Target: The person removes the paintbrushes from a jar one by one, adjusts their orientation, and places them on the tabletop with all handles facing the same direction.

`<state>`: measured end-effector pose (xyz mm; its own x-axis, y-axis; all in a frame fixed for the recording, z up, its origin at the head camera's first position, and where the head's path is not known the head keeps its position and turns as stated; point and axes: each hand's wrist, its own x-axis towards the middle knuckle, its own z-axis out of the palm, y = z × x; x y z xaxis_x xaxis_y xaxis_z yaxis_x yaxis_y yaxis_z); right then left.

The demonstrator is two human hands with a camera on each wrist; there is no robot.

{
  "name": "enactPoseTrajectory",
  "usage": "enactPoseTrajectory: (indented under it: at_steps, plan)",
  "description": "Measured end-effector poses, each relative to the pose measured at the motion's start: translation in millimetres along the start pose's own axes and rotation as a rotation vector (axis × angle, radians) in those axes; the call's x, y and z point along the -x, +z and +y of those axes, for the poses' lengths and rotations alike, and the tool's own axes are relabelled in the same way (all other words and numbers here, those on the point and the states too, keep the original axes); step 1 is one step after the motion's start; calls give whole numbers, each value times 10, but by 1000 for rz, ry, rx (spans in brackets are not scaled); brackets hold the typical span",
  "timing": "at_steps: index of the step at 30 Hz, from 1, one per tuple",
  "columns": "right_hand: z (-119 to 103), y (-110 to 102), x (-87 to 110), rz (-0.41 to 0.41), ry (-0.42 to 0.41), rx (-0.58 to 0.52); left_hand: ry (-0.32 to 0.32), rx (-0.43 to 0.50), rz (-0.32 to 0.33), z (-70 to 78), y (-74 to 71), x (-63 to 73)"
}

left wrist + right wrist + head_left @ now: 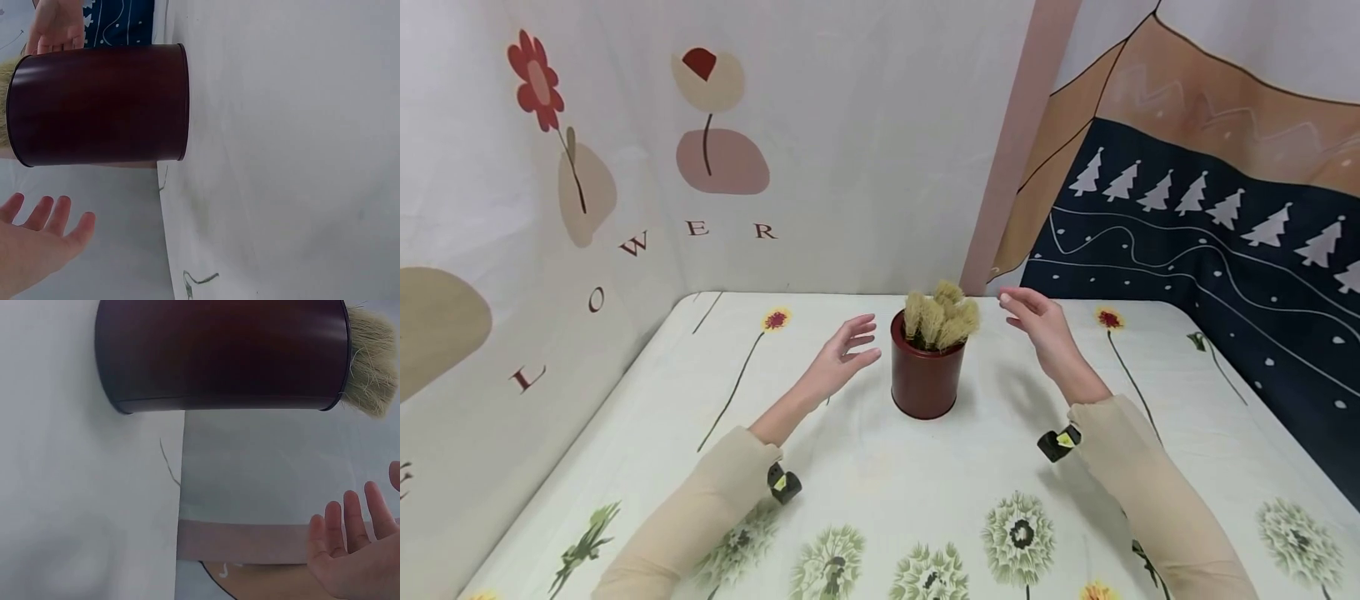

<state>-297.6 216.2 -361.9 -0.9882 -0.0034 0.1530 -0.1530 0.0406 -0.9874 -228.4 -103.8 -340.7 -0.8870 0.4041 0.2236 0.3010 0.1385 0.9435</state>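
Head view: left hand (842,354) at 9, right hand (1037,327) at 3 of red pot (925,375), both spread wide, touching nothing. Imo close in evenly, grip low.

Red letters "L O W E R" on left wall cloth (647,242).

I'm looking into a makeshift recording booth rather than a lived-in room. Printed cloth backdrops close it in: a flower-patterned sheet (625,167) beyond my left hand (842,354), a mountain-and-pine sheet (1210,208) past my right hand (1041,329). Under both hands, a dandelion-print cloth covers the counter (880,500).
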Motion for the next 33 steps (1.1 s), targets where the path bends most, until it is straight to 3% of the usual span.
enactPoseTrajectory:
  at_steps: [3, 6, 22, 33]
  plan:
    - [-356, 186, 171, -40, 39, 25, -14, 2, -14, 1, 34, -25]
    - [-496, 269, 190, -62, 79, 50, -25, 12, -31, 4, 63, -46]
    - [-615, 464, 56, -173, 101, 184, -37, 0, -62, 30, 148, -125]
    - [-673, 584, 50, -151, 125, 291, -31, -13, -38, 18, 179, -164]
